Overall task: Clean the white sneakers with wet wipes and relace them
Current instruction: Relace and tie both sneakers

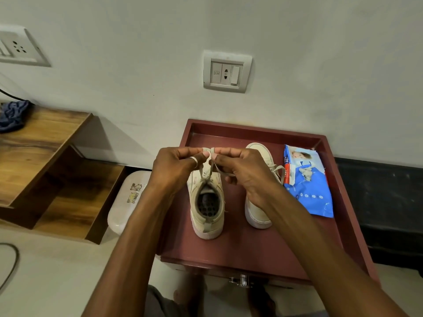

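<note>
1. At the centre of the frame, on a dark red bench (240, 248) with a raised rim, two white sneakers stand side by side, heels toward the camera
2. The left sneaker (207, 207) sits just left of centre, its opening facing up and its perforated insole visible
3. The right sneaker (256, 211) stands just beside it, to the right, partly hidden behind the right hand and forearm; its toe shows above the hand
4. The left hand (176, 168), a ring on one finger, is raised above the left sneaker with its fingers (201, 154) pinched closed on a loop of the shoelace (209, 172)
5. The right hand (242, 170) meets it at the middle, its fingers (219, 154) likewise pinched tight on the lace; the two hands' fingertips are almost touching
6. The lace runs down from the pinch to the top eyelets of the left sneaker, and a strand trails under the right hand
7. A blue pack of wet wipes (309, 184) lies flat on the bench at the right of the frame, just beside the right sneaker
8. At the lower left of centre, a white lidded bin (126, 197) sits beside the bench, with a wooden shelf (45, 161) farther left
9. A wall socket (226, 72) is on the wall at upper centre
</note>
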{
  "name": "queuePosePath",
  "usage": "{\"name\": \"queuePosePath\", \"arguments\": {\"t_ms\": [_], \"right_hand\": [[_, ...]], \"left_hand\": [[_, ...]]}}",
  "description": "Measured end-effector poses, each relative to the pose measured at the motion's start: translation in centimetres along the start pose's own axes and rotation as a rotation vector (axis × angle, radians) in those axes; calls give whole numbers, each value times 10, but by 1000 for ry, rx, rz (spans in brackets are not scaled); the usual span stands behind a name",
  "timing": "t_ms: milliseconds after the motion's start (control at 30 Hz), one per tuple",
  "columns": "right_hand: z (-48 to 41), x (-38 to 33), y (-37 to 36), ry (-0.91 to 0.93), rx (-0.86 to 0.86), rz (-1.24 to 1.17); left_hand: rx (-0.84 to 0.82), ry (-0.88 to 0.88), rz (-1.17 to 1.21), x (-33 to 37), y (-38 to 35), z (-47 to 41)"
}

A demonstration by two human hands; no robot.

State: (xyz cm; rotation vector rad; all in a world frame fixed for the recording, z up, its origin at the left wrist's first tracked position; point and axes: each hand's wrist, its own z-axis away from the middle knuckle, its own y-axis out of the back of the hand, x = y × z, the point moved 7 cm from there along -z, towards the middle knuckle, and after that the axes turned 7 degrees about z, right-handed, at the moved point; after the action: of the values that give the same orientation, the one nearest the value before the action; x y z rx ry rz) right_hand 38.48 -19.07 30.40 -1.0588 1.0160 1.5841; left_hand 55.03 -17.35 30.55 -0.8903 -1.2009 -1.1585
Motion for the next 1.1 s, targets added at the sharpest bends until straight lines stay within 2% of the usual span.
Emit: {"name": "queuePosePath", "arguments": {"t_ms": [133, 367, 467, 700, 900, 1100], "right_hand": [[-1, 0, 0, 11, -21, 47], [0, -2, -1, 48, -45, 61], [-2, -3, -2, 58, -75, 60], [-9, 5, 3, -9, -13, 65], [-8, 2, -3, 33, -131, 129], [-7, 0, -3, 63, -127, 186]], "left_hand": [[-57, 8, -72, -1, -3, -1], [-23, -25, -82, -1, 0, -2], [-79, -17, -97, -1, -3, -2], [-159, -21, -119, 2, -7, 0], [-134, -71, -187, 2, -7, -3], [-183, 4, -152, -4, -7, -5]]}}
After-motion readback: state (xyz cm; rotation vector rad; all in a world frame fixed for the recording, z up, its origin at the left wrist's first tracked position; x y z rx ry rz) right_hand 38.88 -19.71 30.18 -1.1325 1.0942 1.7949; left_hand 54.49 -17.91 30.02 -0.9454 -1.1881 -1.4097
